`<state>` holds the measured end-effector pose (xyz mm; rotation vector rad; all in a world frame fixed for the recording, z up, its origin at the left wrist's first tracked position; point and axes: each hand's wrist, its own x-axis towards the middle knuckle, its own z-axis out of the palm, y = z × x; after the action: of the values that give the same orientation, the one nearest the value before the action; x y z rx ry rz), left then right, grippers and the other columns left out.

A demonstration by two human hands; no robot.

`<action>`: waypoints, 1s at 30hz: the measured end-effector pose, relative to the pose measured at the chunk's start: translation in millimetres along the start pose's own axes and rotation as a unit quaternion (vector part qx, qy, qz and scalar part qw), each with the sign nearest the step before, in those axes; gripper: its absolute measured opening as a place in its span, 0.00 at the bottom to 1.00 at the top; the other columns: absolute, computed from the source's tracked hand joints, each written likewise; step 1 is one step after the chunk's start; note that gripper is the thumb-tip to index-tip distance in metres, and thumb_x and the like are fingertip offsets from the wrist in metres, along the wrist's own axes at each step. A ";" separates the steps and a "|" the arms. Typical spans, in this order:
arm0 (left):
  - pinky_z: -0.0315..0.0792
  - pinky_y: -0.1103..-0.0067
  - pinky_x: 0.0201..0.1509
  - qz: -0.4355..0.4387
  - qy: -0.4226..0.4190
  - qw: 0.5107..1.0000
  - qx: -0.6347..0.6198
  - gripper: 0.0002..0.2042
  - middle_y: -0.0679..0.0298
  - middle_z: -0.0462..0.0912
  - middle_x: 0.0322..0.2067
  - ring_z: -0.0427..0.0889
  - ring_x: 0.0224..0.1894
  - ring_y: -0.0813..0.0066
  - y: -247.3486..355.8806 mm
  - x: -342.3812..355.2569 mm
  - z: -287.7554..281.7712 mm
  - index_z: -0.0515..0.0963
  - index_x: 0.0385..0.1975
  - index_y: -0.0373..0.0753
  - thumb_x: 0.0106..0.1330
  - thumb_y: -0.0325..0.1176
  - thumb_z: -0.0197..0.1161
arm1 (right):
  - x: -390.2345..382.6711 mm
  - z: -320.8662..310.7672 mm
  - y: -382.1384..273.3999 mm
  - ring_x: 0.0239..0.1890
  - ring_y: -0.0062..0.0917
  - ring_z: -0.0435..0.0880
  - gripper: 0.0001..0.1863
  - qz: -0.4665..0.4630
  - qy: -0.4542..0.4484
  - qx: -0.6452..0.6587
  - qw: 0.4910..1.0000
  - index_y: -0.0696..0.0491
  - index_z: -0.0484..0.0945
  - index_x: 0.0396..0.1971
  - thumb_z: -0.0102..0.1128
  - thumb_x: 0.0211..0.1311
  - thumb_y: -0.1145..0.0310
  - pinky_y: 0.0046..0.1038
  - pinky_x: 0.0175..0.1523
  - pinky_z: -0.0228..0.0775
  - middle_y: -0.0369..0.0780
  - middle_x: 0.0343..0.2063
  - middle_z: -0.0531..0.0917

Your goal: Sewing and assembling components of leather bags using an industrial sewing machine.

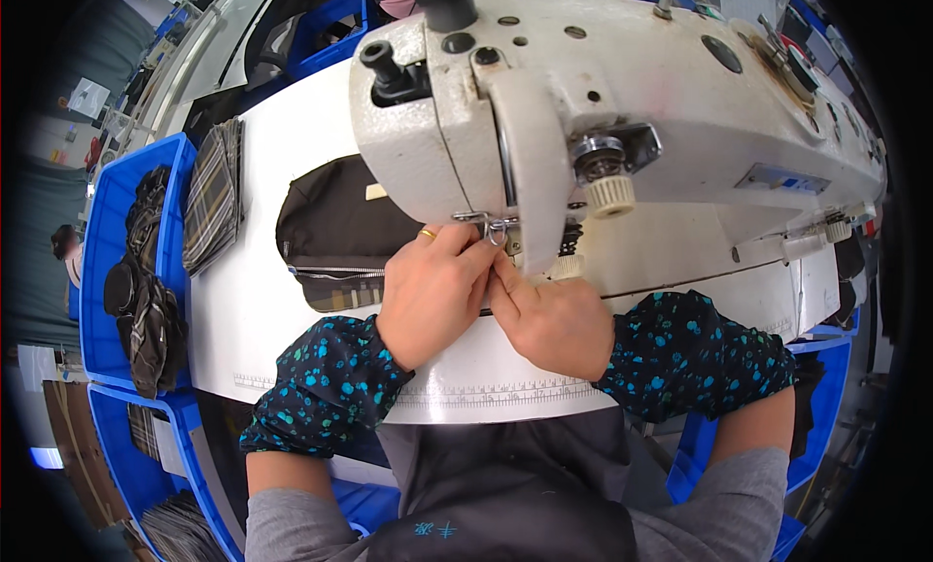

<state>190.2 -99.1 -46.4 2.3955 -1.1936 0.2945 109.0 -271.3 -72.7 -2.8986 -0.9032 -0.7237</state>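
Note:
A white sewing machine [661, 86] stands over a white worktable. Under its head, my left hand [432, 288] and my right hand [556, 324] meet fingertip to fingertip, just below the metal needle area [498, 232]. Both sets of fingers are pinched together; whatever lies between them is too small or hidden to make out. A dark brown fabric piece [335, 212] with rounded corners, a zipper [340, 272] and a plaid strip along its near edge lies flat to the left. My left hand covers its right end.
Stacked plaid fabric pieces [216, 193] lie at the table's left edge. Beside them a blue bin [180, 222] holds dark bundled cloth. More blue bins [107, 421] stand at lower left and lower right. A printed ruler [505, 397] runs along the table's front edge.

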 end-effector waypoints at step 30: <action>0.78 0.69 0.44 0.031 0.003 0.998 0.045 0.19 0.63 0.80 0.40 0.82 0.44 0.60 -8.8 -7.5 -5.3 0.86 0.45 0.41 0.50 0.21 0.68 | 2.3 4.5 4.2 0.19 0.20 0.82 0.21 0.026 0.034 0.079 0.996 0.61 0.79 0.48 0.59 0.55 0.68 0.25 0.22 0.73 0.42 0.43 0.86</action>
<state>192.6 -86.7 -47.2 2.4349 -1.2789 0.3829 114.8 -272.8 -75.2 -2.7313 -0.8355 -0.7070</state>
